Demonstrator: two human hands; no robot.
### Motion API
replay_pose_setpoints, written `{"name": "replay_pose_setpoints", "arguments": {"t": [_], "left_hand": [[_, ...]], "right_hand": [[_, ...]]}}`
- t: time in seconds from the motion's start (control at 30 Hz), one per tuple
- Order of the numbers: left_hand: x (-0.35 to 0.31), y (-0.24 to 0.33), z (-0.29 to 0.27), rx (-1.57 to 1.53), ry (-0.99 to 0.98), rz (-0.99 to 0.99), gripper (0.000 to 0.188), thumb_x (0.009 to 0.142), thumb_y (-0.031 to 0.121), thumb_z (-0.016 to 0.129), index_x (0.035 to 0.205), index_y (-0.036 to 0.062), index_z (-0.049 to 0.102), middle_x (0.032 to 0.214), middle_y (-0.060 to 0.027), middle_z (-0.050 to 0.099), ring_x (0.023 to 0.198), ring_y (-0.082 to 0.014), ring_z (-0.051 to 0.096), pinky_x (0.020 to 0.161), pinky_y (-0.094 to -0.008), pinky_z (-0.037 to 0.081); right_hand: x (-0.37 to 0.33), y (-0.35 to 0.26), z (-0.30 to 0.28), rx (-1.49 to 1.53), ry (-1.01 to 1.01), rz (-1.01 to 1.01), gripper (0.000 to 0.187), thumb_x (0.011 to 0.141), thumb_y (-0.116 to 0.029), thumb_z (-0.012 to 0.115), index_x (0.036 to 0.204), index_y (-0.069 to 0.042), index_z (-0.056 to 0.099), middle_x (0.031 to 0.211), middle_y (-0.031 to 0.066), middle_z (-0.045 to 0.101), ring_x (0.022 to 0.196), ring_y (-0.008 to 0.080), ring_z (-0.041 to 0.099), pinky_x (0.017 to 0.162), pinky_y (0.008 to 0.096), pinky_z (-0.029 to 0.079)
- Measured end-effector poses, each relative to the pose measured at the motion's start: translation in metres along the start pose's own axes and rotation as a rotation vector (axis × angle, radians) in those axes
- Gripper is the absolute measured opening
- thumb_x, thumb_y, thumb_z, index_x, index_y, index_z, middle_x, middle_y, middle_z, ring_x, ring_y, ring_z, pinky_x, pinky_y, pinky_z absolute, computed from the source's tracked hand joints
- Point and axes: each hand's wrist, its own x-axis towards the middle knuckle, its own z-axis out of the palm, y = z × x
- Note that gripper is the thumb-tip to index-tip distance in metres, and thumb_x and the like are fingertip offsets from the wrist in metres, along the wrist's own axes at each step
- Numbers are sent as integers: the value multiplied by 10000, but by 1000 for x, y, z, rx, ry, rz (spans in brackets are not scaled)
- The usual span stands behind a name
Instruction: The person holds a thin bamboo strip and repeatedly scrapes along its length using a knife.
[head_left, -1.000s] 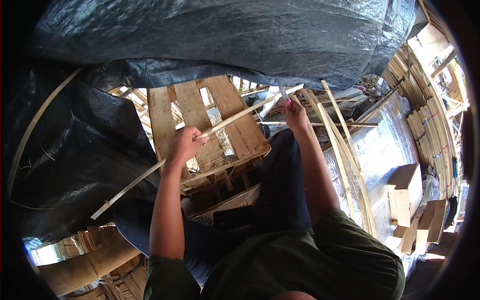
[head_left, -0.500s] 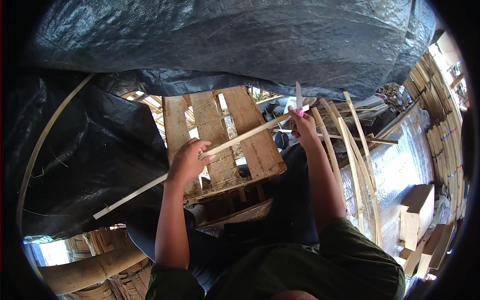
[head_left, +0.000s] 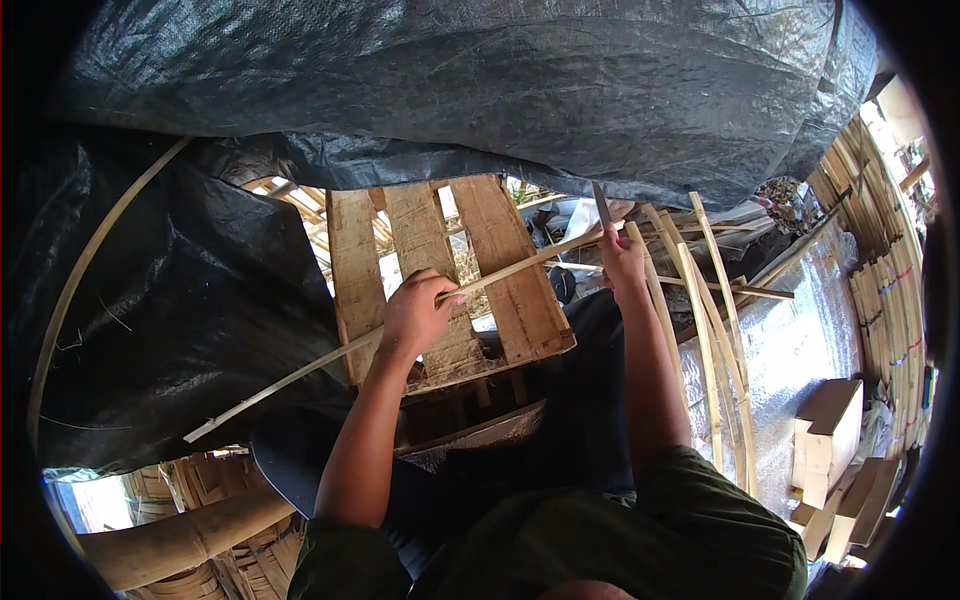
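A long, thin bamboo strip (head_left: 530, 263) runs slantwise from the lower left up to the right, across a slatted wooden stand (head_left: 497, 235). My left hand (head_left: 418, 310) is closed around the middle of this strip, above the slats. In my right hand (head_left: 623, 262) is a knife (head_left: 602, 205) with its blade pointing up and away from me. The blade stands at the far right end of the strip, near the edge of the stand. My right fingers wrap the handle and mostly hide it.
Several bamboo strips (head_left: 707, 340) lean to the right of my right forearm. A dark plastic tarp (head_left: 480, 90) hangs across the far side, and black sheeting (head_left: 180, 320) covers the left. Cardboard boxes (head_left: 832, 430) and bundled slats (head_left: 885, 300) are at the far right.
My left hand has moved right along the strip and its loosened fingers have closed on it. My right hand has shifted slightly right and down, and the knife blade has turned.
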Motion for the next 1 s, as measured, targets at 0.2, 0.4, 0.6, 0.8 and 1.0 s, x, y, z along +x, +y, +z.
{"name": "replay_pose_setpoints", "arguments": {"t": [0.2, 0.4, 0.6, 0.8, 1.0], "left_hand": [[-3, -5, 14, -18, 158, 98, 171, 829, 244, 730, 842, 88, 661, 843, -57, 611, 787, -263, 622, 665, -374, 489], [-5, -6, 10, 12, 153, 86, 237, 841, 318, 721, 844, 89, 662, 838, -55, 626, 765, -255, 630, 644, -363, 485], [-1, -9, 14, -13, 126, 64, 276, 837, 354, 724, 859, 87, 659, 860, -60, 653, 792, -254, 654, 663, -359, 495], [-3, -10, 9, -23, 58, -3, 293, 849, 374, 709, 876, 88, 652, 893, -86, 668, 816, -274, 660, 695, -378, 506], [2, -11, 16, 0, 102, 63, 288, 846, 359, 714, 896, 84, 646, 903, -93, 677, 836, -281, 665, 703, -384, 508]], "right_hand": [[14, 12, -8, -333, 176, -295, 434, 990, -306, 471, 784, 22, 666, 659, 195, 648, 616, 358, 650, 583, 462, 488], [-7, -11, 5, -568, 166, -410, 410, 951, -292, 521, 722, 13, 672, 698, 267, 633, 689, 445, 644, 600, 505, 513], [7, 21, 9, -543, 172, -586, 448, 971, -360, 470, 809, 7, 669, 703, 254, 647, 691, 429, 654, 602, 505, 495], [-7, 16, 21, -420, 105, -472, 455, 983, -341, 449, 876, 25, 696, 779, 268, 664, 759, 450, 655, 653, 500, 518], [1, 28, 27, -396, 23, -350, 498, 984, -379, 437, 885, 42, 683, 796, 311, 639, 853, 488, 626, 769, 513, 504]]}}
